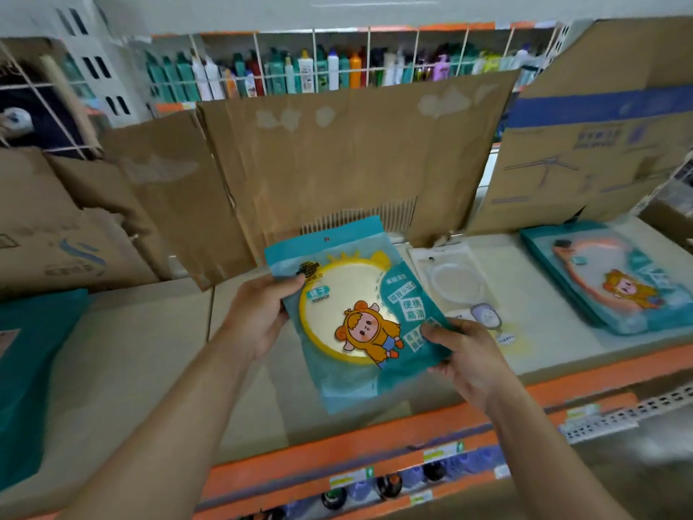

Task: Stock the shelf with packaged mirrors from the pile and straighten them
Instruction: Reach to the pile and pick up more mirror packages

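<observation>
midway, by the look of it: yellow-framed mirror packet held tilted just above the shelf middle, edges pinched by curled fingers of left hand and right hand, not yet laid down; teal mirror stack already at the shelf's right end, unstraightened.

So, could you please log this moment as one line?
left hand and right hand hold mirror pack | over shelf | not yet placed | teal stack right
</observation>
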